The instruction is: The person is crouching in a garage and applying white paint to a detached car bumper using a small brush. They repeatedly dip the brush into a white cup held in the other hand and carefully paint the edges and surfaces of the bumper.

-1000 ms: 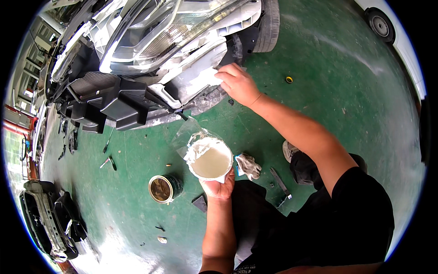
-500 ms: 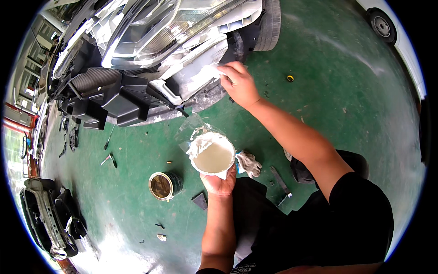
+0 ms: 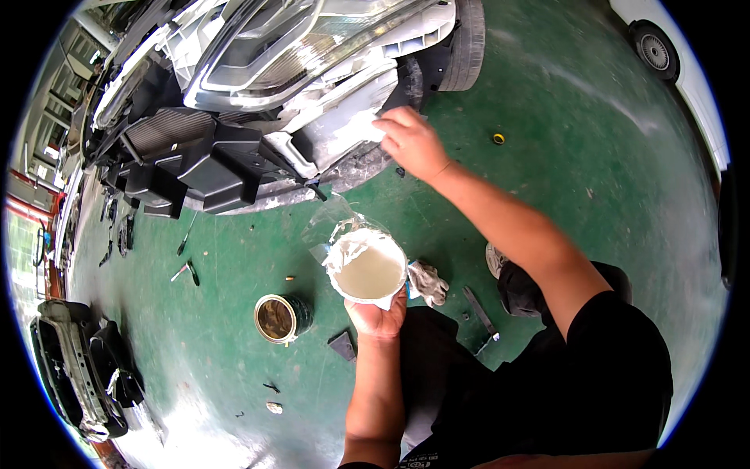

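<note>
A round tub point(image 3: 369, 266) with pale liquid inside and thick white paste smeared along its far edge rests on my left hand point(image 3: 376, 319), whose fingers curl under and behind it. Clear plastic film point(image 3: 324, 223) sticks out from the tub's far left side. Ahead and to the right, my right hand point(image 3: 414, 144) is closed in a pinch at the edge of a white-smeared body panel point(image 3: 344, 117) below a car headlight point(image 3: 269, 55). Something white shows at its fingertips, but glare hides what it is.
Black plastic trim point(image 3: 215, 168) juts out left of the panel. On the green floor lie an open metal can point(image 3: 275, 319), a glove point(image 3: 428, 283), a flat tool point(image 3: 480, 311), a hammer-like tool point(image 3: 187, 273) and a yellow roll point(image 3: 498, 138). A car bumper point(image 3: 82, 371) lies at the left.
My right hand stays by the panel's edge, its fingers turned slightly. The car front appears a little further right in the picture. My left hand keeps holding the tub.
</note>
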`<state>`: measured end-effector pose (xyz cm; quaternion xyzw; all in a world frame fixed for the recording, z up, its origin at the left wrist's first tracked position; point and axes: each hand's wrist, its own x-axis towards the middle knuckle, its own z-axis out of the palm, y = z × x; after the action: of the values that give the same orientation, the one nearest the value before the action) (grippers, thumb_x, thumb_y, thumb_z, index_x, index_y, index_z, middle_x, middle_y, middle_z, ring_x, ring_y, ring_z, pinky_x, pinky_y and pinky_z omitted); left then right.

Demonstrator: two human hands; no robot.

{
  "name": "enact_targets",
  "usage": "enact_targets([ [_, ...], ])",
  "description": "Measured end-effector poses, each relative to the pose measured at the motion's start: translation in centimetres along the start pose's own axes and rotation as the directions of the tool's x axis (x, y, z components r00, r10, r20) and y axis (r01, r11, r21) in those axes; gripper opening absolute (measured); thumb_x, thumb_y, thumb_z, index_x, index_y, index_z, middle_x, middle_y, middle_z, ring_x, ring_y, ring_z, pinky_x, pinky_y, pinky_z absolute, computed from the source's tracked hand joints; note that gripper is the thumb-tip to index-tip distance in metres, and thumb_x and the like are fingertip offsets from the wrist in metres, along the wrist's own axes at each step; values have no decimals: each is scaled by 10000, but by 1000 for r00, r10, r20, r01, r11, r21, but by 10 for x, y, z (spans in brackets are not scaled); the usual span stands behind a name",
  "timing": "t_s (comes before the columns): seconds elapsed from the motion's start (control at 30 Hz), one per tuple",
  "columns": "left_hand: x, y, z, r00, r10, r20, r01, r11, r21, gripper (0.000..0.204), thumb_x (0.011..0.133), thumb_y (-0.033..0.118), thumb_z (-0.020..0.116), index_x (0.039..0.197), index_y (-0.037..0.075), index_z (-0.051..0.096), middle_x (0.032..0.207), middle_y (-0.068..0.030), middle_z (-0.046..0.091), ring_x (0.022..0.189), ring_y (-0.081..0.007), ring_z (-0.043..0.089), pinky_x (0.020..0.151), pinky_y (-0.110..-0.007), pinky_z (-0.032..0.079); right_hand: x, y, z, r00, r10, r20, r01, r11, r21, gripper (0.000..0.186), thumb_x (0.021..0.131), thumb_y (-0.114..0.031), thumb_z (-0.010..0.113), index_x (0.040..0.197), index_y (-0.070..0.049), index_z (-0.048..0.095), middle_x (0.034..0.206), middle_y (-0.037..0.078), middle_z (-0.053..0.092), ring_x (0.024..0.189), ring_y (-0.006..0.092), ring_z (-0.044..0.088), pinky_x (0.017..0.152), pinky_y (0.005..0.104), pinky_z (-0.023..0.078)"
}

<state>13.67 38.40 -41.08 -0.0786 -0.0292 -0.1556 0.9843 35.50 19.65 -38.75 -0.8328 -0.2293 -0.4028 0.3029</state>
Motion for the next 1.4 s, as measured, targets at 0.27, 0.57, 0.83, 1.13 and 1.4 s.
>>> enact_targets([
  [0.27,-3,6,-2,994,65,-85,-62,997,45,448,1034,380,501,1373,95,570,1326,-96,646,1095,-286,679,752,-399,608,5,0,-1,972,181,-150,-164,979,118,264,833,-19,734,1095,-46,725,978,111,646,770,291,685,675,366,567],
  [0.57,-3,6,2,976,126,-175,-105,987,123,397,1025,375,521,1307,108,603,1199,-63,679,786,-189,632,461,-272,414,-25,-79,45,932,354,-78,-316,899,304,221,827,-48,696,1047,-24,705,936,148,640,810,328,665,726,419,558],
  [0.83,-12,11,8,968,170,-186,-138,975,174,421,1029,403,514,1319,110,600,1216,-75,676,765,-190,625,440,-268,396,-41,-64,50,866,477,-148,-394,835,384,219,842,-30,709,1060,-48,705,939,141,652,745,307,679,660,396,560],
  [1.13,-16,19,7,968,187,-167,-159,973,167,426,1031,403,522,1334,112,592,1228,-80,673,771,-194,635,441,-267,410,-48,-40,51,720,648,-247,-535,746,397,196,872,-71,744,1056,-15,706,915,118,665,727,211,666,673,344,546],
  [1.4,-19,17,6,973,179,-143,-149,969,196,447,1024,427,541,1340,114,587,1234,-78,674,803,-201,649,455,-262,427,-58,-94,87,673,737,-57,-576,571,585,208,938,-75,704,1124,18,689,870,69,700,729,116,670,666,279,540],
])
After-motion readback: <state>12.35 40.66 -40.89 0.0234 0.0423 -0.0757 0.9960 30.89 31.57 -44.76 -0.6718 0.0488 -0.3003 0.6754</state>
